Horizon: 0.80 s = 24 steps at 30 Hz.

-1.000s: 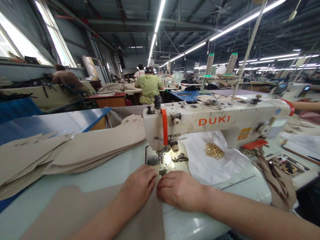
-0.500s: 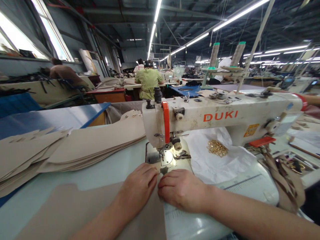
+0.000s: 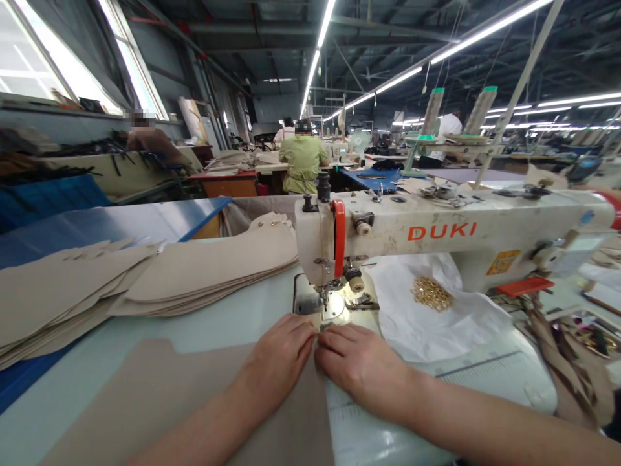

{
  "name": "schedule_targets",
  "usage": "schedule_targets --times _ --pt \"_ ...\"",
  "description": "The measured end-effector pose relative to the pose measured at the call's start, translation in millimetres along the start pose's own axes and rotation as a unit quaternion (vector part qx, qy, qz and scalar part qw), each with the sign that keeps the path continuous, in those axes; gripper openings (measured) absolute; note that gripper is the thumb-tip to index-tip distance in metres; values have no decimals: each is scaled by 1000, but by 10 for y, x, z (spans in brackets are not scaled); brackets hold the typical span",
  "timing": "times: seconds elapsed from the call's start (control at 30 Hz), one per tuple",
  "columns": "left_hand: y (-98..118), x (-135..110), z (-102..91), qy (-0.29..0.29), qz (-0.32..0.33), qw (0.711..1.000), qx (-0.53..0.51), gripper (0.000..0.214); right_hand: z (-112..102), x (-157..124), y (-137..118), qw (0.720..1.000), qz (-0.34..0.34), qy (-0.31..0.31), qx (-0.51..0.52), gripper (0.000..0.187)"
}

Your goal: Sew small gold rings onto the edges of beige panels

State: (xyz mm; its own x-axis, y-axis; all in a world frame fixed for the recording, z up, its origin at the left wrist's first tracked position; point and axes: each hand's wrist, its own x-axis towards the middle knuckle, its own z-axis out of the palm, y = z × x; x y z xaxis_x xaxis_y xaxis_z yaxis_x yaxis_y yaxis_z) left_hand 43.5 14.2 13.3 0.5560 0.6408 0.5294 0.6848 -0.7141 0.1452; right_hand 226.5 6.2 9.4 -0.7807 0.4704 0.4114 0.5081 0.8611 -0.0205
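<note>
A beige fabric panel (image 3: 213,395) lies flat on the pale sewing table, its narrow end at the needle plate. My left hand (image 3: 284,346) rests on that end, fingers curled and pinching the material. Right beside it, my right hand (image 3: 361,366) has its fingers bent closed at the panel's right edge, the fingertips nearly touching those of the left. Just beyond both hands are the needle and presser foot (image 3: 326,298) of the white DUKI sewing machine (image 3: 388,230). The fingers hide the panel's tip.
Stacked beige panels (image 3: 208,275) lie left of the machine. Gold metal rings (image 3: 431,293) sit on a white cloth (image 3: 466,330) under the machine arm. Beige strips (image 3: 567,362) hang at the right edge. Thread cones (image 3: 433,111) stand behind; a person in green (image 3: 303,158) sits farther off.
The view has turned slightly left, so the scene sits farther right. My hands keep nearly the same place before the needle, still on the panel. The arm by the handwheel is out of view.
</note>
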Motion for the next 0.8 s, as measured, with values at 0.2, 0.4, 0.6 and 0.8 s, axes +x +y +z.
schedule_targets --times 0.2,0.4,0.6,0.8 --pt "1 -56 -1 0 0 1000 -20 23 -15 27 8 1000 -5 -3 -17 8" --pt "-14 -71 32 11 -7 999 -29 23 -47 40 6 999 -14 -18 -26 7" --pt "-54 71 110 20 -3 999 -29 21 -68 45 150 999 -8 -32 -32 9" --pt "-132 219 190 7 -14 999 -27 19 -39 67 320 998 13 -43 -36 7"
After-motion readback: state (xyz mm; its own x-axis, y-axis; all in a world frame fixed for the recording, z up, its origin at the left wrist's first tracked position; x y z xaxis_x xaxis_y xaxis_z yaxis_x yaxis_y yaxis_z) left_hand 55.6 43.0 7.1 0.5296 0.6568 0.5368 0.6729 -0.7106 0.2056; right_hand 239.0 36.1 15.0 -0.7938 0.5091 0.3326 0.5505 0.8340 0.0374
